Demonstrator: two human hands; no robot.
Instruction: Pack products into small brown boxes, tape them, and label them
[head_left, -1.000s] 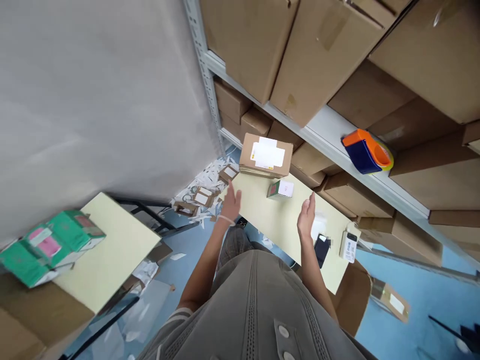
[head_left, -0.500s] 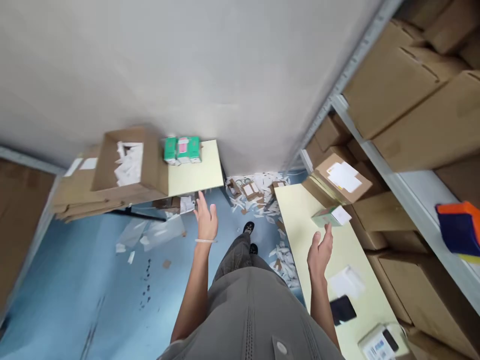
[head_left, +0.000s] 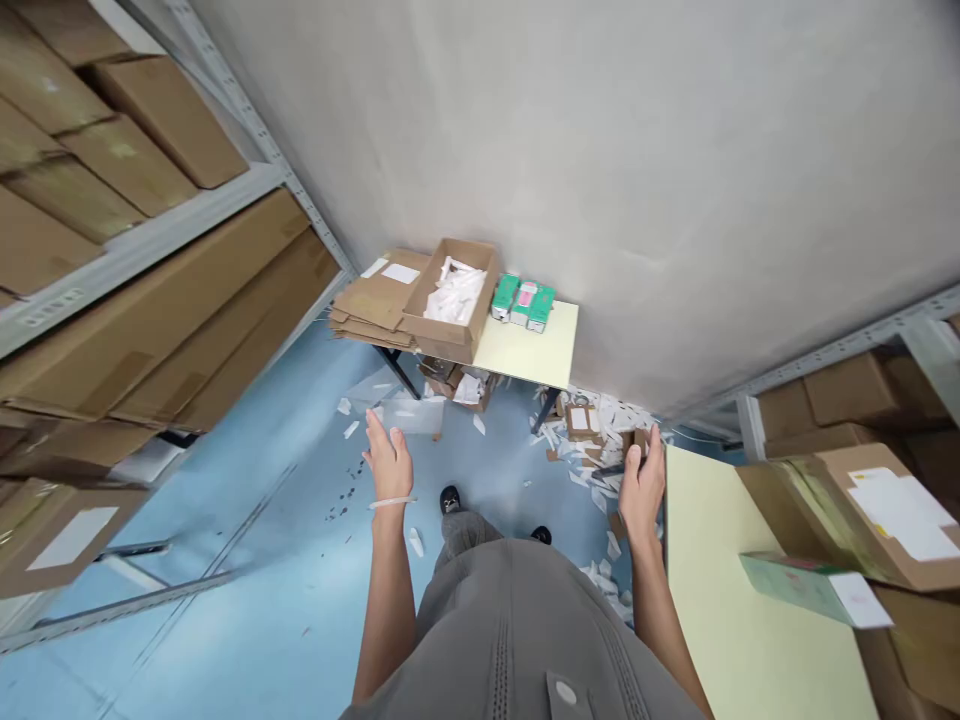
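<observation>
My left hand (head_left: 388, 462) hangs in the air over the blue floor, fingers stretched out, holding nothing. My right hand (head_left: 643, 485) is also open and empty, just off the left edge of the pale yellow table (head_left: 720, 620) at my right. On that table lie a green and white box (head_left: 814, 588) and a brown labelled carton (head_left: 877, 520). Ahead stands a second small table (head_left: 536, 350) carrying several green boxes (head_left: 523, 301), an open carton of white paper (head_left: 452, 298) and flattened cardboard (head_left: 375, 300).
Metal shelving with big cardboard boxes (head_left: 112, 200) runs along the left. More boxes fill low shelves (head_left: 832, 400) at the right. Paper scraps and small cartons (head_left: 585, 430) litter the blue floor by the wall. A grey wall (head_left: 600, 150) closes the far side.
My view has swung left, away from the right shelf, so the far table now sits ahead. Both hands stayed open and empty; the right hand moved off the near table.
</observation>
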